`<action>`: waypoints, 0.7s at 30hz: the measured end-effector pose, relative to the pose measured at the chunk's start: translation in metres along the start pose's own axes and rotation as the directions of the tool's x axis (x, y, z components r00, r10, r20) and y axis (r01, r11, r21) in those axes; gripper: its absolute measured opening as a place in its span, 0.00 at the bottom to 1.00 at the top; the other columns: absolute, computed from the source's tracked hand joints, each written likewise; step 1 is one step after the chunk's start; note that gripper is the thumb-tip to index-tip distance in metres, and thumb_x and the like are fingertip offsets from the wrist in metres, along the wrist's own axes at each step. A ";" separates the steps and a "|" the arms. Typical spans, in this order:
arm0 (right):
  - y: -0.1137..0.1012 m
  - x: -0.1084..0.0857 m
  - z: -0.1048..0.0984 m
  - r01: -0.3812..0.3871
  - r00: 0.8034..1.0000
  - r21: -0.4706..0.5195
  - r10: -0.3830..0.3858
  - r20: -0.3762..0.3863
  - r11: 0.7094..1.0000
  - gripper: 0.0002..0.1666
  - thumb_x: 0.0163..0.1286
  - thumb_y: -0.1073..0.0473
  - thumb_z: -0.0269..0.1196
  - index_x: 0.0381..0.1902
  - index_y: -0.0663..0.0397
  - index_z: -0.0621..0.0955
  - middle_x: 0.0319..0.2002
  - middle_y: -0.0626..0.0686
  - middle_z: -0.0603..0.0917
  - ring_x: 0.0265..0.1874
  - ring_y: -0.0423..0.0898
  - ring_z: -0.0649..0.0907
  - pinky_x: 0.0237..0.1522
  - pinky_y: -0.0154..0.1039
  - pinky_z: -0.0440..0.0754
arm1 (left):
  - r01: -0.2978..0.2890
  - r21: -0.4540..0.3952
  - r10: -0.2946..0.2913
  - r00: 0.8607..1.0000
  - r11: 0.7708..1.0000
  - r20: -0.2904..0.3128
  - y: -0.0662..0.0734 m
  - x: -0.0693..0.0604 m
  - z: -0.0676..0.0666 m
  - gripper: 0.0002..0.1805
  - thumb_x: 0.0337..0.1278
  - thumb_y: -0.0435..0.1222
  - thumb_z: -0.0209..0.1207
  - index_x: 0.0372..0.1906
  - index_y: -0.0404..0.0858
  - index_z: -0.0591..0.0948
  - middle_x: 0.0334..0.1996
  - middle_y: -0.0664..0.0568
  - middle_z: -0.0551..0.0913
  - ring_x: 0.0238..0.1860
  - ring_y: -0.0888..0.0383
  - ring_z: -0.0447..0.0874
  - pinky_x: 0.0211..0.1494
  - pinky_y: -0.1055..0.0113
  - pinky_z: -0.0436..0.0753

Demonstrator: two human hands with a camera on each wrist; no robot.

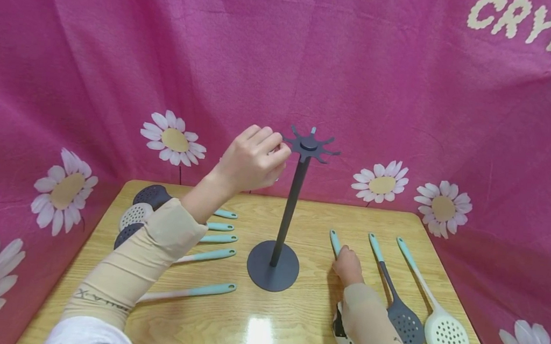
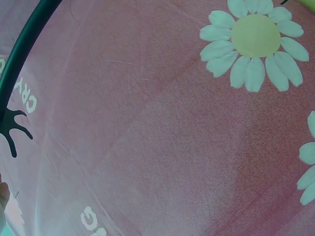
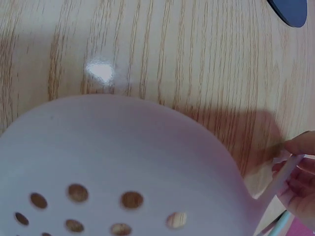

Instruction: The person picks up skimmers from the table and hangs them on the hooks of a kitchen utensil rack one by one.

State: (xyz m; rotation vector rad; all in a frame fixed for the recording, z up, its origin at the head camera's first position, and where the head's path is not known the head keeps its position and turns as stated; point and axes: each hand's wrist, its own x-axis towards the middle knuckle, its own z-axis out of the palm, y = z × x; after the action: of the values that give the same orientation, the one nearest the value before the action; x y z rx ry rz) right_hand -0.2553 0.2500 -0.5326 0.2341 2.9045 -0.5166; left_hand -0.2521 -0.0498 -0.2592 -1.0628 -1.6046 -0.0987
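My left hand (image 1: 257, 157) has its fingers curled at the left side of the hooked top (image 1: 309, 143) of a dark utensil stand (image 1: 291, 205), seemingly gripping a hook. The exact hold is hidden behind the knuckles. Only a sliver of that hand shows at the left edge of the left wrist view, below the hooks (image 2: 14, 132). Over the table on the right, my right hand (image 1: 347, 265) pinches the handle of a white skimmer (image 3: 123, 152). Its turquoise handle end (image 1: 334, 242) points away from me, and my forearm covers part of its perforated head.
To the right lie a dark grey skimmer (image 1: 405, 324) and another white skimmer (image 1: 447, 335). Several turquoise-handled utensils (image 1: 213, 288) lie left of the stand's round base (image 1: 272, 280), partly under my left arm. A pink daisy curtain (image 1: 246, 45) hangs behind the wooden table (image 1: 214, 329).
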 end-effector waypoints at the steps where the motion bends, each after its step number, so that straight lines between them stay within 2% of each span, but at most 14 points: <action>1: 0.000 0.000 0.000 0.002 1.000 0.000 -0.002 -0.002 1.000 0.20 0.58 0.68 0.56 0.44 0.78 0.67 0.34 0.69 0.76 0.35 0.60 0.79 0.39 0.50 0.77 | -0.001 0.009 0.001 1.000 1.000 0.002 0.000 0.000 0.000 0.05 0.45 0.32 0.51 0.24 0.34 0.75 0.21 0.47 0.73 0.22 0.53 0.69 0.28 0.64 0.69; 10: 0.000 -0.004 -0.004 -0.005 1.000 0.043 0.005 0.010 0.999 0.17 0.58 0.69 0.55 0.43 0.76 0.68 0.34 0.67 0.76 0.33 0.57 0.78 0.37 0.49 0.77 | -0.011 0.008 0.011 1.000 1.000 -0.007 0.002 0.002 -0.001 0.04 0.44 0.32 0.53 0.24 0.34 0.75 0.20 0.47 0.72 0.22 0.52 0.68 0.27 0.64 0.69; 16: -0.004 -0.006 -0.012 0.008 1.000 0.096 -0.008 0.003 0.995 0.10 0.58 0.70 0.54 0.37 0.72 0.71 0.28 0.61 0.75 0.26 0.51 0.74 0.29 0.42 0.74 | -0.011 0.011 0.011 1.000 1.000 -0.005 0.002 0.003 -0.001 0.04 0.45 0.32 0.52 0.24 0.34 0.75 0.20 0.47 0.72 0.22 0.53 0.69 0.27 0.64 0.68; 19: -0.007 -0.006 -0.017 0.034 0.999 0.117 -0.031 -0.023 0.993 0.07 0.60 0.68 0.55 0.33 0.70 0.71 0.24 0.59 0.74 0.23 0.50 0.72 0.25 0.41 0.72 | -0.009 0.008 0.009 1.000 1.000 -0.005 0.002 0.002 -0.001 0.05 0.46 0.32 0.51 0.24 0.34 0.75 0.20 0.47 0.72 0.22 0.53 0.68 0.26 0.64 0.68; 21: -0.010 -0.006 -0.020 0.047 0.998 0.128 -0.042 -0.045 0.991 0.12 0.64 0.61 0.54 0.31 0.68 0.72 0.22 0.58 0.74 0.22 0.49 0.72 0.24 0.40 0.72 | -0.008 0.007 0.008 1.000 1.000 -0.007 0.002 0.003 -0.001 0.05 0.46 0.31 0.50 0.24 0.34 0.75 0.20 0.47 0.72 0.22 0.53 0.69 0.26 0.64 0.68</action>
State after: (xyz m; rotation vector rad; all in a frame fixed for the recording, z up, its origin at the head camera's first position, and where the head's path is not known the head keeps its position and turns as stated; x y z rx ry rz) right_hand -0.2547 0.2475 -0.5095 0.2008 2.9258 -0.7162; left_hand -0.2495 -0.0475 -0.2578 -1.0620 -1.5935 -0.0909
